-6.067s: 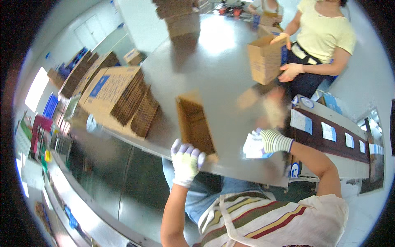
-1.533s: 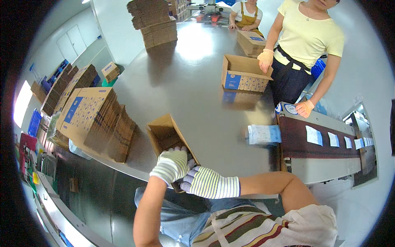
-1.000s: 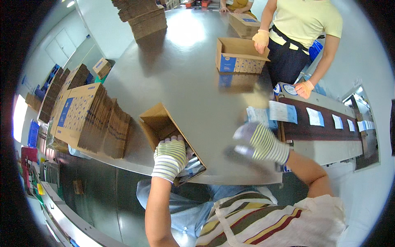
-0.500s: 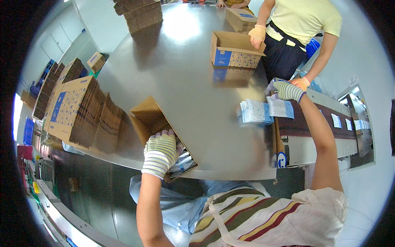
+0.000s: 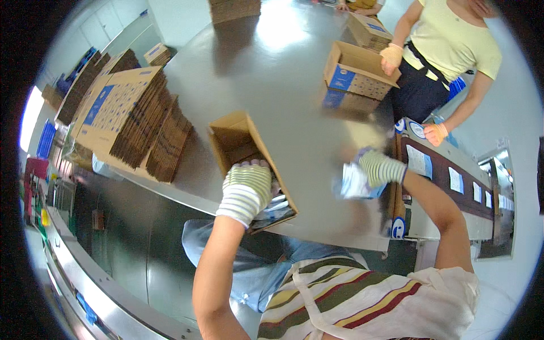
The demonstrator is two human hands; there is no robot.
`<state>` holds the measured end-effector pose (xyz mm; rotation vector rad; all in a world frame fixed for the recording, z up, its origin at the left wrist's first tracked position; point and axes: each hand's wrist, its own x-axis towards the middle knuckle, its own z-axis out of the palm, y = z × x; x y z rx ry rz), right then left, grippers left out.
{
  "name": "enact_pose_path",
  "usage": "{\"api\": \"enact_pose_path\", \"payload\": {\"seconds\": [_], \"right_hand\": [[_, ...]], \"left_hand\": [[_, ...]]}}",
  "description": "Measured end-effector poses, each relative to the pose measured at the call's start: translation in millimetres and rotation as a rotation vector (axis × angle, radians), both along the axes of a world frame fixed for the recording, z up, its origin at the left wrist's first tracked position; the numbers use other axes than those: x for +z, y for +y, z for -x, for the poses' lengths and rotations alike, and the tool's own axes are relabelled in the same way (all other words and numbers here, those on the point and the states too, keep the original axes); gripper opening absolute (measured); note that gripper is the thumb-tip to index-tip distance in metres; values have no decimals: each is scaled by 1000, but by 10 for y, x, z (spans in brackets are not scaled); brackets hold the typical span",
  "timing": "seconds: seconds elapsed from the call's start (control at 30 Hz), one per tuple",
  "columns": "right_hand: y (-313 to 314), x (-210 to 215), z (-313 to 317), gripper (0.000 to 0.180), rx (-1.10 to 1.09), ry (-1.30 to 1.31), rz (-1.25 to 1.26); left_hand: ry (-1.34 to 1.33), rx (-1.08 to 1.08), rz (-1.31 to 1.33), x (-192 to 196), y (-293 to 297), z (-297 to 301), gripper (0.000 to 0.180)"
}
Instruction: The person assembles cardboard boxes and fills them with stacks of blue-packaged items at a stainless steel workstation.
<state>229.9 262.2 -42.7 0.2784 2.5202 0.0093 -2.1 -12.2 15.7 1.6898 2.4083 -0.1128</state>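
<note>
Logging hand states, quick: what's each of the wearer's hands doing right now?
Left hand: inside the open carton; whether it grips anything cannot be told.
Right hand: at the white-and-blue packets; too blurred to tell if closed.

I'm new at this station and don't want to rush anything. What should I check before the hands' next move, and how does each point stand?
1. Near box open at the top: ok, with bare interior showing at its far end.
2. Both hands free: not ok; the left hand is inside the near box, the right hand is at the blue-and-white packets.
3. Firm right-hand grip on those packets: cannot tell, they are blurred.
4. Packets inside the box lying evenly: cannot tell, partly hidden.
5. Co-worker's hands apart from the right hand: ok; one is at the far box, the other beside the belt.
</note>
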Motion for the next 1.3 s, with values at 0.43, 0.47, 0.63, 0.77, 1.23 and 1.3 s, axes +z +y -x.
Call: {"api": "enact_pose_path", "payload": {"seconds": [0.43,0.47,0.63,0.77,1.23,1.3], "right_hand": [[-1254,1087,1724,31,93,1310,1144],[-1281,1083,1844,32,337,1362,780],[-1395,721,2246,51,92,1022,692],[-1281,577,2359,74,76,807,439],[-1933,650,968,31,651,936,272],[-2030,496,979,26,667,965,207]], "left_hand": [[-71,94,-172,-69,-29,42,54],[-26,68,-125,9,-42,-8,51],[-169,80,57,200,3,2,43],[-163,93,-48,90,-19,13,41],[-90,-37,9,-12,39,39,35],[-145,-104,4,250,2,63,36]]}}
